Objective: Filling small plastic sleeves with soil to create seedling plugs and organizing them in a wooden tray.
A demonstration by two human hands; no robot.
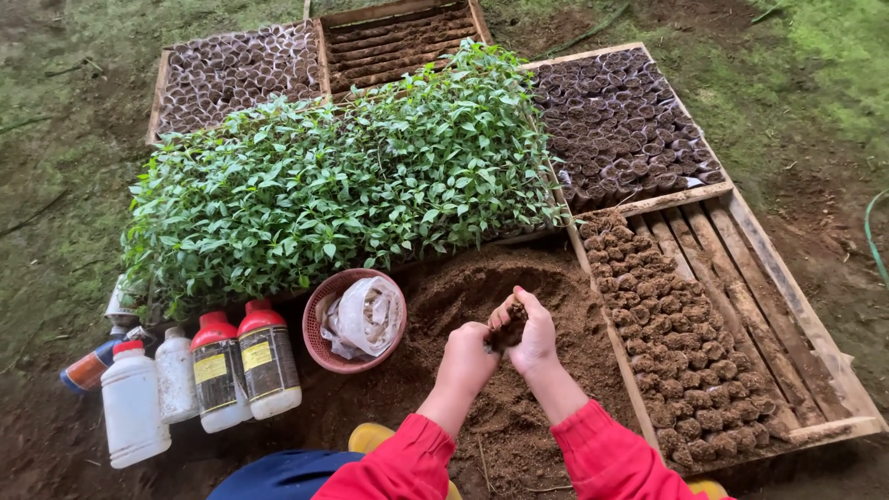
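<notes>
Both hands meet over the soil pile [500, 407]. The left hand [468, 356] and right hand [534, 333] press together around a small soil-filled pot [509, 326]. Filled pots [676, 370] sit in the wooden tray [815, 324] on the right.

Dark brown soil [507, 326] between the fingers [505, 313], red sleeves [607, 454], green seedlings [343, 176] beyond the fingers, red-capped white bottles [243, 363] to their left

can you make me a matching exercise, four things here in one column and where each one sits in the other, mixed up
Things:
1. seedlings
2. red basket
3. red-capped bottles
4. soil plugs

Places:
A. in the wooden tray on the right
B. far left, beside the white bottles
C. centre back, a dense green block
D. between the bottles and the soil pile, holding white bags

Pairs: 1-C, 2-D, 3-B, 4-A
</notes>
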